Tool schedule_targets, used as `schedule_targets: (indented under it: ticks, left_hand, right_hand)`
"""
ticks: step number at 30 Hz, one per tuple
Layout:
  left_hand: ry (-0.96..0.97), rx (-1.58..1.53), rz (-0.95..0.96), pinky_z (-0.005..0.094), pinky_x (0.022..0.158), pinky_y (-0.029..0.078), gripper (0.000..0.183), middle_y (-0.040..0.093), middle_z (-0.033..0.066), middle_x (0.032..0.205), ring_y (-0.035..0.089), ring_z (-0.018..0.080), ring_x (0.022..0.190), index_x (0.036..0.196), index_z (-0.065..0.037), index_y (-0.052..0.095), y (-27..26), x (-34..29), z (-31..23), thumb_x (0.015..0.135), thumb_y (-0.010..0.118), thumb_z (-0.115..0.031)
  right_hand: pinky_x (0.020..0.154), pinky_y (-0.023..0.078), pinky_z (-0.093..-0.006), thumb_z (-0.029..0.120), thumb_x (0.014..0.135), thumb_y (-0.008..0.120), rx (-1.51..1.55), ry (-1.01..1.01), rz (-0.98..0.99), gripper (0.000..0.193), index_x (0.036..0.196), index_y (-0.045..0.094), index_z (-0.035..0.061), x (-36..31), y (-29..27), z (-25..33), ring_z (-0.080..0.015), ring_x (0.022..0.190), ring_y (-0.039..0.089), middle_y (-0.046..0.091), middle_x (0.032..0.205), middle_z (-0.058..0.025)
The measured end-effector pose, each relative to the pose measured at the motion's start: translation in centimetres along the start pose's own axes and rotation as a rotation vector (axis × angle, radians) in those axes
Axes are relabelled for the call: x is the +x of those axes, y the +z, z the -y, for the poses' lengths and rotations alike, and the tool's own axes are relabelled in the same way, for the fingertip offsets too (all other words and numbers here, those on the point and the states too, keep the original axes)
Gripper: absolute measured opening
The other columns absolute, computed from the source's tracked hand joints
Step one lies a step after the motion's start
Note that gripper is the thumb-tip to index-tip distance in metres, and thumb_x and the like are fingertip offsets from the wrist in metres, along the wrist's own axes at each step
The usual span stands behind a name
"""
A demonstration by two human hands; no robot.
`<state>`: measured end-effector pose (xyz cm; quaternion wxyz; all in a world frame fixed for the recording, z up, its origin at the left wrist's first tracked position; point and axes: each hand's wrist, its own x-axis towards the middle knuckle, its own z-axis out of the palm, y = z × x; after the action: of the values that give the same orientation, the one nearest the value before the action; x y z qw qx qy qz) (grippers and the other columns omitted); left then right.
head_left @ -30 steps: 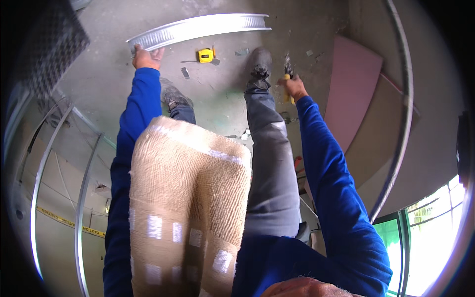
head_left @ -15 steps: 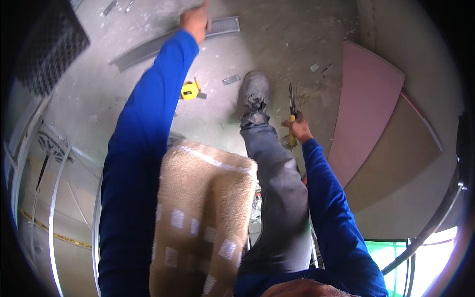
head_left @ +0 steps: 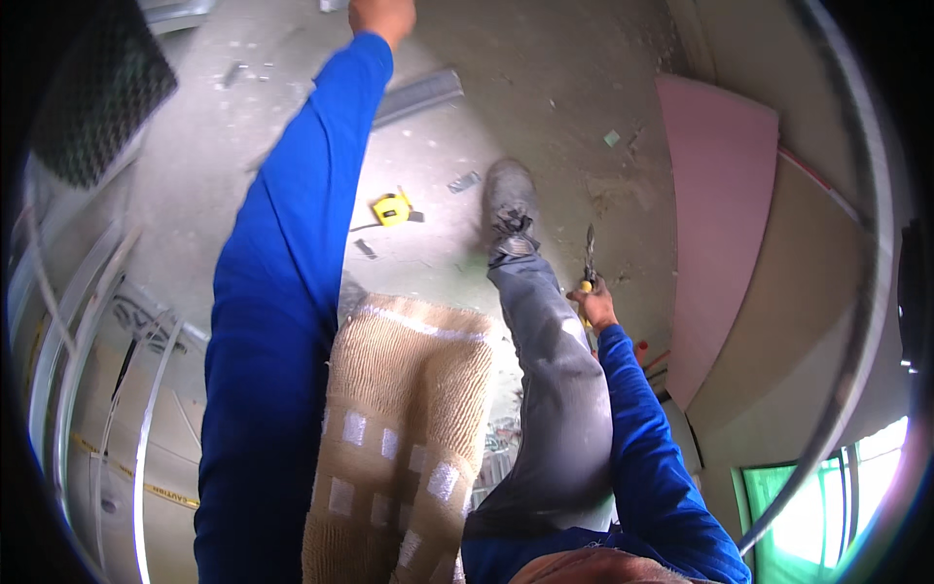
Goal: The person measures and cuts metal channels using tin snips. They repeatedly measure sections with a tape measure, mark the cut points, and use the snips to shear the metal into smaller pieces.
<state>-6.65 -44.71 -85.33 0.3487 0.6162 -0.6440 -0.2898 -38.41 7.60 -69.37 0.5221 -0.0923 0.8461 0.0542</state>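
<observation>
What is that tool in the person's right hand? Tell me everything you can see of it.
The tool is a pair of snips or pliers, as far as the picture shows: dark metal jaws on top, a yellow grip below. The right hand is closed around the grip, so most of the handle is hidden. It points upward in the picture, away from the person, beside the grey trouser leg and above the dusty concrete floor. Whether the jaws are parted is too small to tell.

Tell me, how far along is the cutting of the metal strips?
Done, seemingly: a small metal offcut lies on the floor. In hand: the right hand grips snips; the left hand reaches out beyond a grey metal track, its grip hidden. Left: that track lies unhandled, the tape measure near the shoe.
</observation>
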Motion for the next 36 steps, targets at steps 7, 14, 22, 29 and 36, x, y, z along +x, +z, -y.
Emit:
schedule_targets:
  ticks: [7, 14, 22, 29, 36]
  left_hand:
    - [0.208, 0.036, 0.169, 0.0437, 0.094, 0.055, 0.02, 0.065, 0.0172, 0.125, 0.066, 0.039, 0.109, 0.101, -0.006, 0.075, -23.4, 2.8, -23.7, 0.093, 0.075, -0.023]
    - [0.414, 0.177, 0.48, 0.0333, 0.09, 0.053, 0.01, 0.069, 0.0101, 0.121, 0.068, 0.0251, 0.105, 0.097, -0.005, 0.075, -56.4, 3.2, -50.6, 0.091, 0.074, -0.013]
    - [0.391, -0.372, -0.509, 0.0408, 0.109, 0.048, 0.113, 0.035, 0.0269, 0.157, 0.051, 0.031, 0.136, 0.16, 0.001, 0.014, -74.3, -4.1, -64.4, 0.081, 0.089, -0.028]
    - [-0.216, -0.98, -0.397, 0.0458, 0.098, 0.052, 0.074, 0.054, 0.0115, 0.116, 0.06, 0.0299, 0.112, 0.139, 0.001, 0.039, -61.1, -6.1, -59.6, 0.079, 0.081, -0.011]
    - [0.097, -1.608, -0.027, 0.0604, 0.112, 0.041, 0.074, 0.054, 0.021, 0.141, 0.052, 0.0416, 0.135, 0.14, 0.001, 0.042, -72.4, -9.1, -62.4, 0.095, 0.055, -0.057]
  right_hand:
    - [0.098, 0.052, -0.0442, 0.027, 0.066, 0.086, -0.177, -0.17, -0.042, 0.078, 0.13, 0.055, -0.0073, -8.8, -3.4, 6.7, -0.0413, 0.115, 0.066, 0.069, 0.118, -0.0285]
    - [0.093, 0.054, -0.0402, 0.022, 0.067, 0.085, -0.046, -0.453, 0.034, 0.07, 0.125, 0.057, -0.0058, -19.7, -7.2, 14.1, -0.0309, 0.103, 0.068, 0.071, 0.11, -0.0198]
    - [0.087, 0.055, -0.0399, 0.023, 0.068, 0.083, 0.033, -0.601, 0.061, 0.063, 0.118, 0.06, -0.0065, -28.2, -7.6, 16.0, -0.028, 0.095, 0.068, 0.071, 0.104, -0.018]
    - [0.069, 0.053, -0.0388, 0.017, 0.067, 0.083, 0.158, -0.702, 0.042, 0.052, 0.109, 0.06, -0.0029, -29.8, -9.3, 16.7, -0.0213, 0.08, 0.061, 0.065, 0.09, -0.0101]
    - [0.076, 0.049, -0.0338, 0.01, 0.075, 0.077, 0.392, -0.827, 0.345, 0.069, 0.138, 0.049, 0.0033, -35.1, -15.5, 17.9, -0.0173, 0.087, 0.059, 0.063, 0.098, -0.0075]
